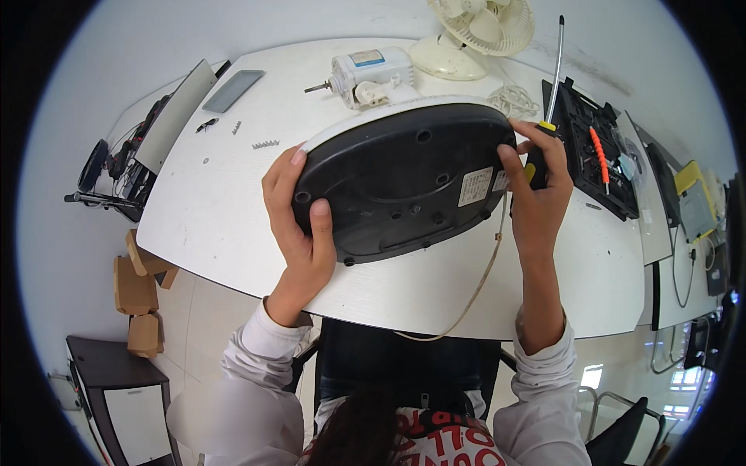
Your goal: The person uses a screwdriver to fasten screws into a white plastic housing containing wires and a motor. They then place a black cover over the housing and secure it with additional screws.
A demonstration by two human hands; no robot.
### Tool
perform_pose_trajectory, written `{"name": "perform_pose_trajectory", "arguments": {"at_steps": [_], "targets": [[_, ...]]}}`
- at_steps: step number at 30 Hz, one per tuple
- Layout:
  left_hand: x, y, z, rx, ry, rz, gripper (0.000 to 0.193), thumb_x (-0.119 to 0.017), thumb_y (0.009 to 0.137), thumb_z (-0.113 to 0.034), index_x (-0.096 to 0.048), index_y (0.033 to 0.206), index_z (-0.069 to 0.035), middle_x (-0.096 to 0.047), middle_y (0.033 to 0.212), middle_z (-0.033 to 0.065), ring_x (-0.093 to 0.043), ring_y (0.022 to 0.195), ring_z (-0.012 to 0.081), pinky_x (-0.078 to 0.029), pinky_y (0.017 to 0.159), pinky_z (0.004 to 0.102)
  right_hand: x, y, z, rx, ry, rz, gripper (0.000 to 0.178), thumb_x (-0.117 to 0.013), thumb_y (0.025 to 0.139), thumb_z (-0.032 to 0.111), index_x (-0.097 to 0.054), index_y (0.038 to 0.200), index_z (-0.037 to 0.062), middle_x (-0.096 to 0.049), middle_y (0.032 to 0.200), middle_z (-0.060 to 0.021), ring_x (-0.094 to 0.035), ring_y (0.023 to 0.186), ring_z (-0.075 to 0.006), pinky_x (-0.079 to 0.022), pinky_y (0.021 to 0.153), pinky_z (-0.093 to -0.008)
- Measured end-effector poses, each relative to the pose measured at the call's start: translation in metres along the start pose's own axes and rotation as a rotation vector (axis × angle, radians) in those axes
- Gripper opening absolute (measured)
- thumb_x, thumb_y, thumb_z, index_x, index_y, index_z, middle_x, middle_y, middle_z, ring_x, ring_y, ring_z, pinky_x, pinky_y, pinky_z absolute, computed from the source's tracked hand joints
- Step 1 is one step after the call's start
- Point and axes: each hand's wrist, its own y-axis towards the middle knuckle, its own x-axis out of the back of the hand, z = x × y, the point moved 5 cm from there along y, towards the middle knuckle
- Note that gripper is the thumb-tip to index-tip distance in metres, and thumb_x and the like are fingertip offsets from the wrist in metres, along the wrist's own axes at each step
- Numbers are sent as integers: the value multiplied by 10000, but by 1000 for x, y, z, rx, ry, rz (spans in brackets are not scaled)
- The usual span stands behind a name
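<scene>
Both my hands hold up a fan base (373,179), its black underside with screw holes and a white label (475,187) turned toward me. Its white upper shell shows only as a rim along the far edge. My left hand (299,217) grips the left end, thumb on the underside. At the right end my right hand (540,182) pinches the edge and also keeps a long screwdriver (554,85) with a black and yellow handle, its shaft pointing away. A white fan motor housing (373,70) with a bare shaft appears just behind the base; whether they are joined is hidden.
Screws (266,144) lie in rows on the white table (225,210), near a grey phone-like slab (233,91). Another fan (451,56) stands at the back. A black tool case (579,132) with an orange-handled tool is at right. A beige cord (483,283) hangs over the front edge.
</scene>
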Motion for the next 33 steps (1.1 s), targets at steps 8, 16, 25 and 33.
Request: {"name": "perform_pose_trajectory", "arguments": {"at_steps": [8,16,25,33], "targets": [[0,-4,8,114,-53,-1,469,-406,938,-310,-326,1313,-40,-393,1297,145,-418,1154,228,-296,988,315,-8,5,-10,-259,193,229,383,-617,845,217,-545,1210,127,-519,766,19,-442,602,-52,-394,530,-187],[-1,-21,8,382,-251,-10,624,-462,913,-315,-165,1380,-26,-328,1319,158,-339,1217,238,-231,1024,350,-13,6,-3,-223,166,265,343,-602,854,229,-566,1180,128,-477,676,36,-378,541,-40,-316,483,-173],[16,8,20,492,-360,8,484,-478,909,-373,-410,1203,5,-488,1104,110,-452,1026,173,-337,908,290,-22,44,17,-181,154,337,352,-604,842,284,-575,1148,111,-579,796,-3,-514,621,-53,-397,436,-178],[15,28,22,504,-297,-97,448,-463,919,-372,-437,1151,11,-508,1021,95,-469,947,157,-364,861,274,-28,58,22,-209,174,326,351,-597,839,283,-575,1144,111,-587,794,10,-520,639,-36,-394,433,-170]]}}
